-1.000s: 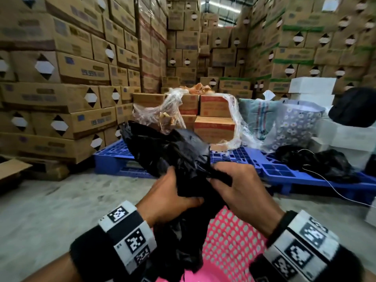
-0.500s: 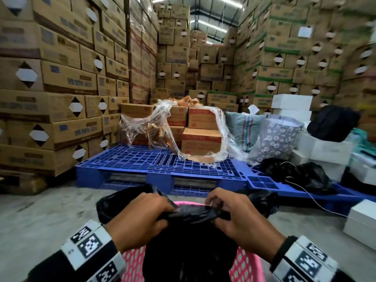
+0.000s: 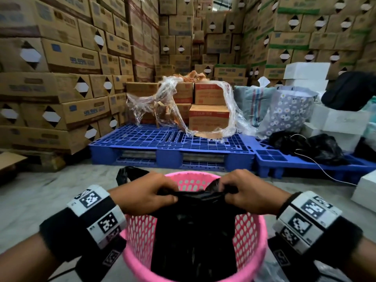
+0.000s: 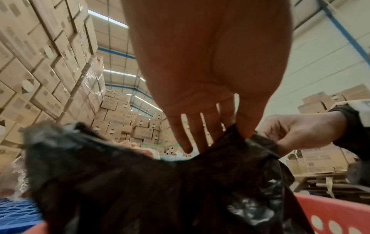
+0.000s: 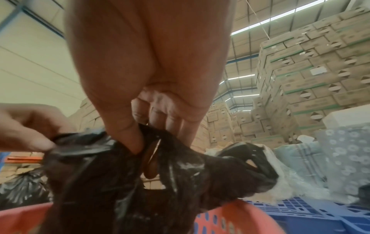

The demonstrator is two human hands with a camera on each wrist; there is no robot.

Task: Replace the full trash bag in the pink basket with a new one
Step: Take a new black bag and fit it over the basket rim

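A black trash bag hangs down into the pink perforated basket on the concrete floor in front of me. My left hand pinches the bag's top edge on the left, and my right hand pinches it on the right, just above the basket's mouth. In the left wrist view the left hand's thumb presses the black bag while its other fingers stay fairly straight. The right wrist view has the right thumb and fingers clamped on the crumpled bag over the basket's rim.
Two blue plastic pallets lie just beyond the basket, with cartons and loose clear wrap on them. Black bags and a white cable rest on the right pallet. Tall carton stacks wall in the left and back; white boxes stand right.
The bag has come down from chest height into the basket. Both hands have lowered with it and spread apart along its top edge, and my view has tilted down.
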